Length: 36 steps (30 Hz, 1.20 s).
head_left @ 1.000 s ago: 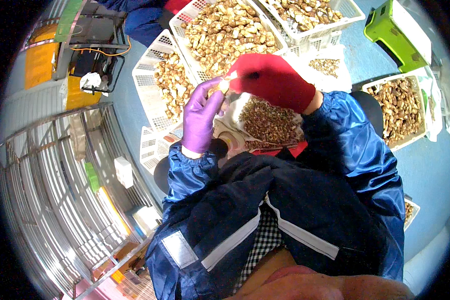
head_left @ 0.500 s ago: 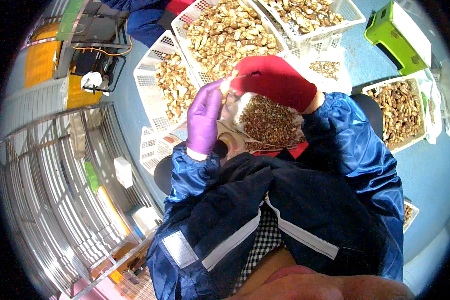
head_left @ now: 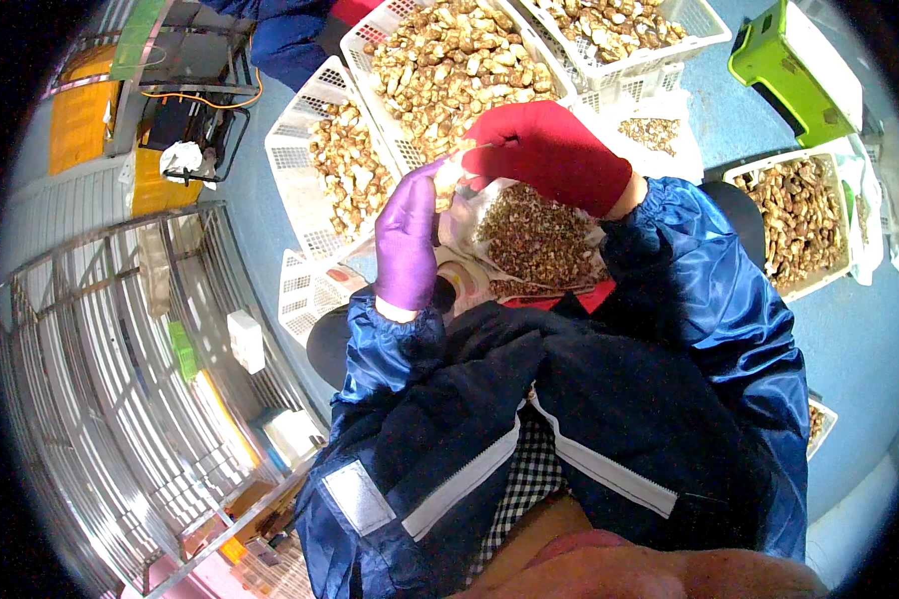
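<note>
My left hand (head_left: 408, 240), in a purple glove, is closed on a small pale brown-and-white mushroom (head_left: 444, 184) at its fingertips. Against the mushroom's other side sits my right hand (head_left: 549, 158) in a red glove, its fingers curled together. Whatever those fingers hold is hidden. Both hands are raised over a white bag (head_left: 461, 232) filled with brown trimmings (head_left: 537, 240). Just beyond them stands a large white crate (head_left: 563, 84) heaped with mushrooms (head_left: 459, 70), and a second white crate (head_left: 315, 222) with fewer mushrooms lies to the left.
Another mushroom crate (head_left: 609, 76) stands at the far right of the group. A green-and-white stool (head_left: 794, 75) is at the upper right, above a tray (head_left: 837, 250) of brown mushrooms. Metal racking (head_left: 120, 399) fills the left side. Someone's blue-clad leg (head_left: 295, 50) shows at the top.
My right hand has turned slightly at the mushroom and its fingers have shifted. More of the pale mushroom shows between the hands. The left hand has barely moved.
</note>
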### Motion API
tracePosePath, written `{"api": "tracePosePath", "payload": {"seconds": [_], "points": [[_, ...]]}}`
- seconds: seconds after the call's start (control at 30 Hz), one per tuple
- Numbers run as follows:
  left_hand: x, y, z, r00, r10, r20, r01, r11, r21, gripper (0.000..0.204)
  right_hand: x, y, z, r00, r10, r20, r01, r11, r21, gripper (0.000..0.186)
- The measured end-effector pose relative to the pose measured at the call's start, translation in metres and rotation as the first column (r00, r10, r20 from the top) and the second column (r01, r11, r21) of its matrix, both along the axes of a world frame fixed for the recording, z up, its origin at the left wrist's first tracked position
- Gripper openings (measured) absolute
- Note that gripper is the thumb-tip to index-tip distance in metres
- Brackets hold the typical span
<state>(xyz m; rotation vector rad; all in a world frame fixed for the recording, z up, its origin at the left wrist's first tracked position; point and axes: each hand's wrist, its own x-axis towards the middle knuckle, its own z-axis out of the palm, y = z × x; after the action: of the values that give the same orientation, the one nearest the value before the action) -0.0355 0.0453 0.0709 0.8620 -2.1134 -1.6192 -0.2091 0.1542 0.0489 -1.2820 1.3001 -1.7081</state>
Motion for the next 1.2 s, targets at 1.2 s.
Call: {"api": "tracePosePath", "payload": {"seconds": [1.2], "points": [[-0.154,-0.064,-0.148,0.916,-0.282,0.286,0.332,0.933,-0.141,0.054,0.022,0.021,-0.020,0.738,0.119,-0.664,0.155,0.928,0.339,0.014]]}}
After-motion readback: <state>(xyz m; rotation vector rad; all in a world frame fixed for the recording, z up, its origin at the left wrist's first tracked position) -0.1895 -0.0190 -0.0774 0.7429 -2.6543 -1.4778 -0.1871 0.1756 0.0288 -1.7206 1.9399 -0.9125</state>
